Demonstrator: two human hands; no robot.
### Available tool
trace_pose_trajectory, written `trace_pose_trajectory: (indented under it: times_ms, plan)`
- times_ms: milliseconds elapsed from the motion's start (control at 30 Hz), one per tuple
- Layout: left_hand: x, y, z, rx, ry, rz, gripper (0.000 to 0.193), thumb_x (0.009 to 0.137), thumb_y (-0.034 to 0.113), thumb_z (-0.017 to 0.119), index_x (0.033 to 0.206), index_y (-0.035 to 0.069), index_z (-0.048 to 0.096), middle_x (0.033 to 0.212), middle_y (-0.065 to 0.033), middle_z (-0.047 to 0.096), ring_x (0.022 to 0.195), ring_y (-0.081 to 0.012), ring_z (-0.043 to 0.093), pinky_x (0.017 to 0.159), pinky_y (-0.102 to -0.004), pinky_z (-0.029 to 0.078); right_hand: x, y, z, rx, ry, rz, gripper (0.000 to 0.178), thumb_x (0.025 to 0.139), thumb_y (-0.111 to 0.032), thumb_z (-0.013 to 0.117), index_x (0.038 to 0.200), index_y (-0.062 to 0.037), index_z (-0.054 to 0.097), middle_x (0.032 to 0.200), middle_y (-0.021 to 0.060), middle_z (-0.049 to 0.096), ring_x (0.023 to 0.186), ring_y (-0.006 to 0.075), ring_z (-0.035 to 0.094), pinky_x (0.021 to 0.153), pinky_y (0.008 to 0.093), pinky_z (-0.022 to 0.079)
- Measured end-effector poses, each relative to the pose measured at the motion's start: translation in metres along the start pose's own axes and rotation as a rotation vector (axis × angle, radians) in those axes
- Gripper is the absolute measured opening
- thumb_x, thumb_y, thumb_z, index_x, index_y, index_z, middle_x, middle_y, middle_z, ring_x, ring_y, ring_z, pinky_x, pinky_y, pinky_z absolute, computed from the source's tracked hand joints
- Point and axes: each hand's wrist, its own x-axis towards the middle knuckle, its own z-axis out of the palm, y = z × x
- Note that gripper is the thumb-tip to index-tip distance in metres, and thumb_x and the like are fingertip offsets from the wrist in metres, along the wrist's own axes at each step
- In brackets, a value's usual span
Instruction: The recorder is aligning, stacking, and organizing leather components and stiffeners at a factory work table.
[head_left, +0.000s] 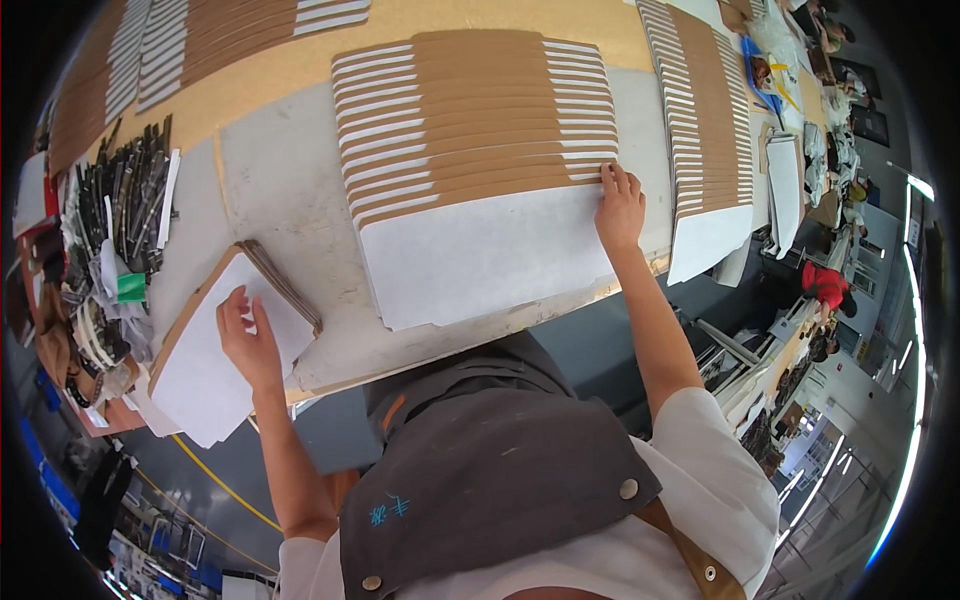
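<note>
A fanned row of overlapping brown panels (485,110) with white side strips lies in front of me on the table. Its nearest panel shows a large white face (490,255). My right hand (622,207) touches the right edge of this row, its bent fingers slightly apart at the tips. At the left, my left hand (250,345) rests over a separate pile of white-faced pieces (195,385) with brown edges. The thumb of that hand stands away from its fingers, and nothing is gripped in it. The pile sits askew at the table's front edge.
Another fanned row (705,110) lies to the right, and more brown panels (235,35) lie at the far left. Dark strips (125,205) and mixed scraps (100,330) heap up on the left. A blue tray (760,80) stands far right. A person in red (825,285) is beyond.
</note>
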Motion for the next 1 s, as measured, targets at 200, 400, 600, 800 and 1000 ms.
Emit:
trace_pose_trajectory:
  times_ms: [200, 400, 600, 800, 1000]
  plan:
    - [-0.004, -0.034, -0.02, 0.114, 0.021, -0.018, 0.025, 0.083, 0.004, 0.059, 0.108, 0.004, 0.056, 0.098, -0.0112, 0.055, 0.086, -0.0235, 0.053, 0.07, -0.0324, 0.045, -0.005, -0.003, 0.011, -0.105, -0.032, -0.035, 0.051, 0.078, -0.004, 0.052, 0.128, -0.0055, 0.043, 0.133, 0.0075, 0.043, 0.118, 0.0243, 0.041, 0.093, 0.038, 0.037]
    - [-0.004, -0.063, -0.024, 0.279, 0.038, 0.122, 0.035, 0.082, 0.007, 0.06, 0.116, 0.004, 0.052, 0.115, -0.0172, 0.05, 0.107, -0.0341, 0.046, 0.088, -0.0415, 0.039, 0.0, -0.017, 0.004, -0.141, -0.008, 0.021, 0.052, 0.077, -0.003, 0.051, 0.129, -0.0066, 0.042, 0.134, 0.0086, 0.041, 0.12, 0.0268, 0.04, 0.094, 0.0387, 0.036]
    - [0.003, -0.031, -0.007, 0.184, -0.025, 0.199, 0.034, 0.08, 0.005, 0.06, 0.113, 0.003, 0.053, 0.115, -0.015, 0.052, 0.107, -0.033, 0.047, 0.09, -0.0424, 0.037, 0.031, -0.029, -0.009, 0.248, 0.069, -0.164, 0.042, 0.074, -0.002, 0.056, 0.114, -0.0101, 0.053, 0.115, 0.0073, 0.051, 0.104, 0.0292, 0.049, 0.089, 0.0427, 0.04]
    - [0.021, 0.049, 0.059, -0.075, -0.232, 0.419, 0.034, 0.072, 0.002, 0.063, 0.105, 0.003, 0.056, 0.107, -0.0118, 0.055, 0.102, -0.0311, 0.048, 0.088, -0.0406, 0.038, 0.054, -0.021, -0.023, 0.447, -0.144, -0.243, 0.024, 0.073, -0.003, 0.06, 0.096, -0.0096, 0.057, 0.101, 0.0044, 0.054, 0.098, 0.0269, 0.051, 0.078, 0.0389, 0.046]
    - [0.031, 0.136, 0.139, -0.201, -0.348, 0.586, 0.033, 0.071, 0.004, 0.065, 0.103, 0.003, 0.058, 0.103, -0.009, 0.055, 0.1, -0.0286, 0.049, 0.085, -0.0393, 0.039, 0.067, -0.016, -0.02, 0.556, -0.144, -0.402, 0.018, 0.071, -0.003, 0.063, 0.088, -0.0083, 0.057, 0.096, 0.0054, 0.054, 0.095, 0.0269, 0.051, 0.08, 0.0382, 0.045]
